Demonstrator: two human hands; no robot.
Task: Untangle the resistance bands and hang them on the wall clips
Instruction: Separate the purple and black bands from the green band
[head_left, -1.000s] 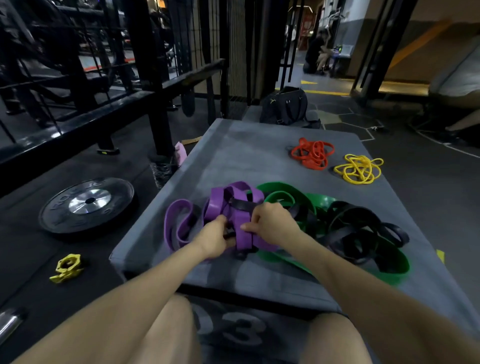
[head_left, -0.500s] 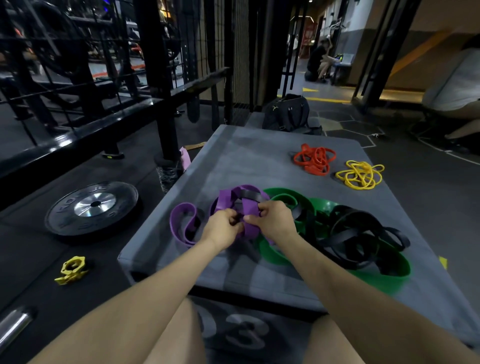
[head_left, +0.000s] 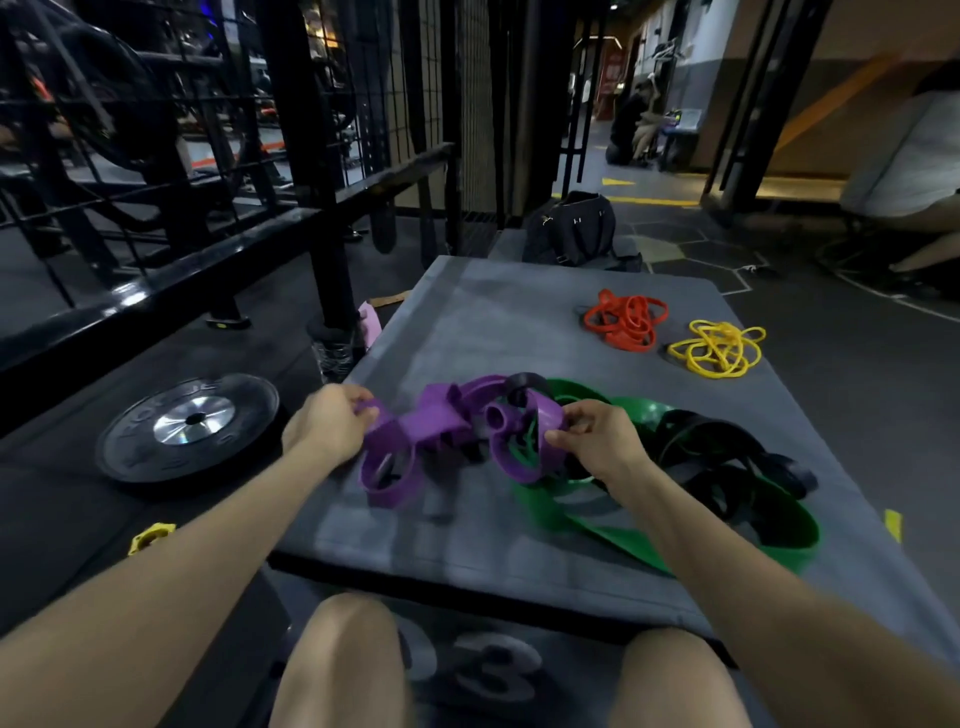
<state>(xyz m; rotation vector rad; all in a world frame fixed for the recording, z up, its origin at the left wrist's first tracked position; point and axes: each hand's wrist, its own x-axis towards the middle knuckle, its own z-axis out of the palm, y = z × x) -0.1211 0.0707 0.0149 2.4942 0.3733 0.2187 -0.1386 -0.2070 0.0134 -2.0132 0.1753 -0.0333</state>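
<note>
A purple resistance band (head_left: 436, 421), twisted into several loops, is stretched between my hands above a grey mat (head_left: 488, 322). My left hand (head_left: 327, 426) pinches its left end and my right hand (head_left: 597, 441) pinches its right loop. A black band (head_left: 524, 387) still winds through the purple one. Under and right of my right hand lies a wide green band (head_left: 623, 525) tangled with more black bands (head_left: 727, 457). A red band bundle (head_left: 626, 322) and a yellow band bundle (head_left: 719, 348) lie at the mat's far right. No wall clips are in view.
A black weight plate (head_left: 189, 426) lies on the floor left of the mat, with a yellow collar (head_left: 150, 536) nearer me. A black metal rack (head_left: 311, 171) rises at the left. A dark bag (head_left: 571, 228) stands beyond the mat. People sit in the background.
My hands have moved apart, the left one going left, pulling the purple band out from a bunched knot into a stretched line of loops lifted off the mat.
</note>
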